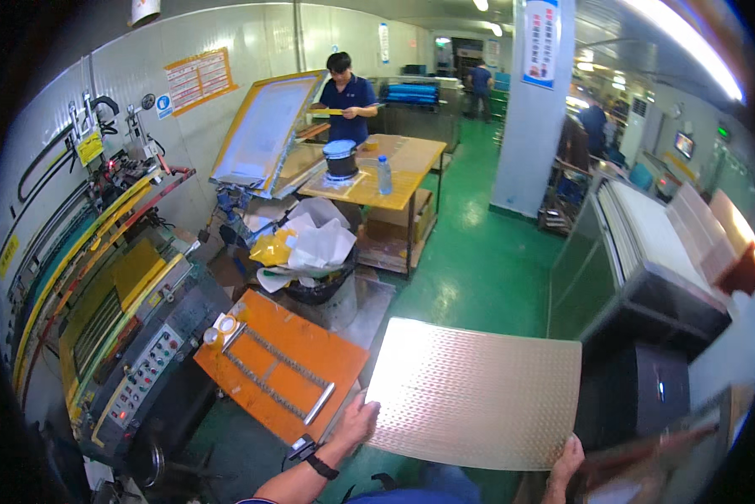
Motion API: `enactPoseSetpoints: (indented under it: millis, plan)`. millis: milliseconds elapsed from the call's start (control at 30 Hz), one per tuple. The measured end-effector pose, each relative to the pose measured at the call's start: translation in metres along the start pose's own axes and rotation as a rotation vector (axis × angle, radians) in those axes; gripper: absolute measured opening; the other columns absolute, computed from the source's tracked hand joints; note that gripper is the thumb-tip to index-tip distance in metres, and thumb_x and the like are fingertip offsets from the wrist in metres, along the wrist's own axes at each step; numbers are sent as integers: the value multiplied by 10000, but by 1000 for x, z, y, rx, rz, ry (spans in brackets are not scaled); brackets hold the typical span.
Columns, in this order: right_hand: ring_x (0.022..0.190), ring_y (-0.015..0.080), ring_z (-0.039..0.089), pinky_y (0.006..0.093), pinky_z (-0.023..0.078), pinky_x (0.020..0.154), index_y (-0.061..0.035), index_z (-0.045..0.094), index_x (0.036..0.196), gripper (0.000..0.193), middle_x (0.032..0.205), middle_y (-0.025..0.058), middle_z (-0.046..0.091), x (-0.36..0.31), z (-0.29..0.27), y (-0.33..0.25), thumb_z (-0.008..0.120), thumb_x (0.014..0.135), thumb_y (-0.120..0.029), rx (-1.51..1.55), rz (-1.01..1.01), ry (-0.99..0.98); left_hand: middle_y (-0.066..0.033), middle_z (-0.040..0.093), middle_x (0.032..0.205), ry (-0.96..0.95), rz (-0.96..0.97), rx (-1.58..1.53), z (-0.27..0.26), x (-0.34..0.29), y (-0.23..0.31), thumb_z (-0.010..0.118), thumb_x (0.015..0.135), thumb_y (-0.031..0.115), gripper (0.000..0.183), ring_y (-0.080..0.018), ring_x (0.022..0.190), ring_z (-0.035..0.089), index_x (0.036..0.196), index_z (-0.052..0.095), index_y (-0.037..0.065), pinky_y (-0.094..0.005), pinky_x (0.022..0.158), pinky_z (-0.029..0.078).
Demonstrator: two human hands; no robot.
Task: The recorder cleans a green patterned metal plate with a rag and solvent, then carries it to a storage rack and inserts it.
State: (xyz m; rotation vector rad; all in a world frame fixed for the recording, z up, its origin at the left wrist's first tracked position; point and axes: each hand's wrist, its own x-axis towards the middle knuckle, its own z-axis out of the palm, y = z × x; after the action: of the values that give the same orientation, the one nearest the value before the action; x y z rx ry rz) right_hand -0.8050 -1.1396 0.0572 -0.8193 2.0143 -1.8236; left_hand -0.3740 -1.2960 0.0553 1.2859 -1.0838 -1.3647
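A large, thin rectangular sheet (478, 395) with a shiny, pale, dimpled-looking surface is held up in front of me. My left hand (359, 422) grips it at its lower left edge, a black band around the wrist. At the lower right corner, my right hand (569, 456) is closed on the same sheet, with part of its fingers hidden behind it. Left of the sheet is an orange board (289, 361), which bears two dark toothed strips, a silver bar (319, 403) and tape rolls (214, 336).
A printing machine (142, 361) with a button panel stands at left. Beyond the board is a bin (319, 290) heaped with wrappings. A co-worker (348, 105) stands behind a yellow table (407, 164) bearing a dark tub (340, 160) and bottle (384, 175). A grey cabinet-like machine (638, 260) is at right.
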Motion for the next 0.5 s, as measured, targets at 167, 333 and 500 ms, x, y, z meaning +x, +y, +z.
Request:
enactPoseSetpoints:
  millis: [167,333,500]
  plan:
    - [740,127,573,267,467,671,57,625,1011,276,815,51,617,179,104,83,464,951,-160,49,-3,-5,-128,642,1040,25,108,163,64,178,-32,514,911,236,411,-195,955,596,1229,511,-24,-321,844,452]
    - [633,64,491,228,387,563,48,624,917,268,709,0,550,349,218,54,474,951,-172,101,20,-204,-185,633,819,174,-123,312,123,291,21,503,899,293,332,-260,739,596,981,556,-24,-406,686,461]
    - [740,116,554,258,453,674,90,625,996,293,848,72,636,488,326,22,499,917,-162,-8,-272,-272,-179,628,812,241,-71,346,161,425,0,515,888,352,378,-237,765,607,903,557,-23,-391,695,473]
